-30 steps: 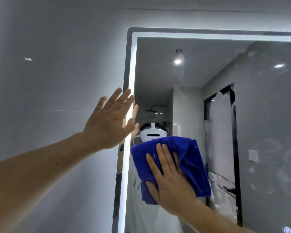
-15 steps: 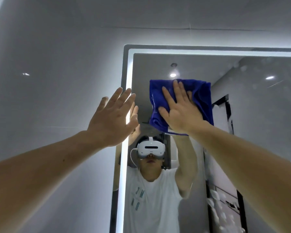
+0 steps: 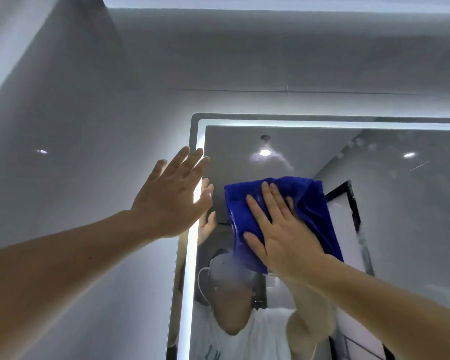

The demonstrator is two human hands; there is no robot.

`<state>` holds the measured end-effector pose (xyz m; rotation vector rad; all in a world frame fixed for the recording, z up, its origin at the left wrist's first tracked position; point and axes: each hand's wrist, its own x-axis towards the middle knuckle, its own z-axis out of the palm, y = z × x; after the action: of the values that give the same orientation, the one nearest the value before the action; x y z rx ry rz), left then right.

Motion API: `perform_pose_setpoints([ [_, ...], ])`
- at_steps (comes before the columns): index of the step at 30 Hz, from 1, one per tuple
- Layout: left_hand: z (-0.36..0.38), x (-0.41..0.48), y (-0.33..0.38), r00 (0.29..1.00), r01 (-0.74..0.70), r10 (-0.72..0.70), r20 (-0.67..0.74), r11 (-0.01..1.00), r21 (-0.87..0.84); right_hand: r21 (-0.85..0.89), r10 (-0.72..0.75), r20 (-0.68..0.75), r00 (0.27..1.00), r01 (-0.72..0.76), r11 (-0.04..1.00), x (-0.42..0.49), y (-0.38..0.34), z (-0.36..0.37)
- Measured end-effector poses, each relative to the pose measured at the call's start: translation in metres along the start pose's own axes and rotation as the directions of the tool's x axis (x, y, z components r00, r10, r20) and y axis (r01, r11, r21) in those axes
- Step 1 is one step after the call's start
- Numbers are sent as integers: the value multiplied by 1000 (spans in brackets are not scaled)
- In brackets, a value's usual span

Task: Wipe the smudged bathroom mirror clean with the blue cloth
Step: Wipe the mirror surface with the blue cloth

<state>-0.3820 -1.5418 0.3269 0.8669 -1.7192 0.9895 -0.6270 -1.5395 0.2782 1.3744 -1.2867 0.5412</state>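
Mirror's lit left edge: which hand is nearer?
Left. The left hand lies open across the lit edge. The right hand is further right, pressing the blue cloth flat on the mirror.

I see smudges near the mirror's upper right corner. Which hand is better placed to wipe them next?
Right. The right hand presses the blue cloth flat on the mirror, nearer those smudges. The left hand is bare, spread open at the lit left edge.
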Motion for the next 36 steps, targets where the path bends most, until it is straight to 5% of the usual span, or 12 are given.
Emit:
perform_pose_setpoints([
  [16,2,38,1,999,-23,21,-32,998,-54,232,255,125,959,-278,932,193,79,-66],
  [22,-2,48,-9,998,-5,3,-56,1000,-23,159,36,-53,998,-27,987,190,38,-42],
  [27,0,47,0,998,29,-33,-47,996,-87,174,-96,-20,995,98,980,165,63,-40],
  [33,-7,40,-4,999,22,-24,-41,998,-64,192,286,-1,958,-281,940,165,110,-48],
  [36,-5,39,-8,999,20,-22,-42,998,-52,185,300,-51,953,-286,940,165,81,-43],
])
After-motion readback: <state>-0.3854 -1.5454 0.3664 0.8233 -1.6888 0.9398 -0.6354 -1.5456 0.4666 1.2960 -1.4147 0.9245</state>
